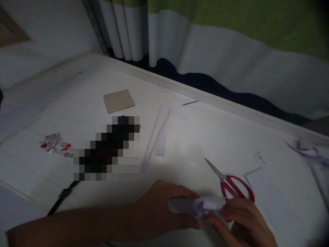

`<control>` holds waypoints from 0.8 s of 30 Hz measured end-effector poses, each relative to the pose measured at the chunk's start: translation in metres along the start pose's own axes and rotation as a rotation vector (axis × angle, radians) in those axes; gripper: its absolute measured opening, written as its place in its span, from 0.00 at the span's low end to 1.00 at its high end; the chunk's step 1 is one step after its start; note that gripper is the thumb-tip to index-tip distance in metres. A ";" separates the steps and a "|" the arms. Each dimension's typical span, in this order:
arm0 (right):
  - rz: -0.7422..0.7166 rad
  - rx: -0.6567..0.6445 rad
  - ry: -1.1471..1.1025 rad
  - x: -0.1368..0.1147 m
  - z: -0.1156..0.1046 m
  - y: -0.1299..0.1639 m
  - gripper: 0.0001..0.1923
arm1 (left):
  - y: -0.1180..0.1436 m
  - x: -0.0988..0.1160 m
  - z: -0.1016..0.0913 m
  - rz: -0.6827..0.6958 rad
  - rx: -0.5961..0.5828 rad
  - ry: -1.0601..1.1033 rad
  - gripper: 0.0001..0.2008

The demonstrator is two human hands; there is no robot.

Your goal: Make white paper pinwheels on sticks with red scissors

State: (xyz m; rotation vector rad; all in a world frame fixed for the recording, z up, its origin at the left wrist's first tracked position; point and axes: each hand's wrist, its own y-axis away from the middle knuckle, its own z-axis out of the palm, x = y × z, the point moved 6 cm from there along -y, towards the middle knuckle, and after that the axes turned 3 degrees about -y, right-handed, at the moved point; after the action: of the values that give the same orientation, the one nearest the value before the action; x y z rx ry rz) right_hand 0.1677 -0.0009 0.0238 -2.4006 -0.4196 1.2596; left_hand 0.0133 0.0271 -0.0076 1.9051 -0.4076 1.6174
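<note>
- Holding crumpled paper [199,206] at the bottom of the frame: left hand [159,209] and right hand [241,219], fingers pinched tight so it stays put.
- Red scissors [231,183] lie just above, close by.

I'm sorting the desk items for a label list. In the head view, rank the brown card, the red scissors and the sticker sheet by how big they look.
1. Red scissors, longest, though nearer the camera.
2. Brown card and sticker sheet: look about alike; unsure.
</note>
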 end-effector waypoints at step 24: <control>0.749 -0.392 -0.706 0.029 0.031 -0.038 0.09 | -0.029 0.045 -0.016 0.060 -0.037 -0.031 0.12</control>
State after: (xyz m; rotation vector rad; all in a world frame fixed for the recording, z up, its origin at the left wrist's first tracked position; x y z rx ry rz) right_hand 0.1551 0.0509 0.0055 -2.4271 0.0993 2.5856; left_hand 0.0272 0.0660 0.0303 1.9089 -0.5094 1.6091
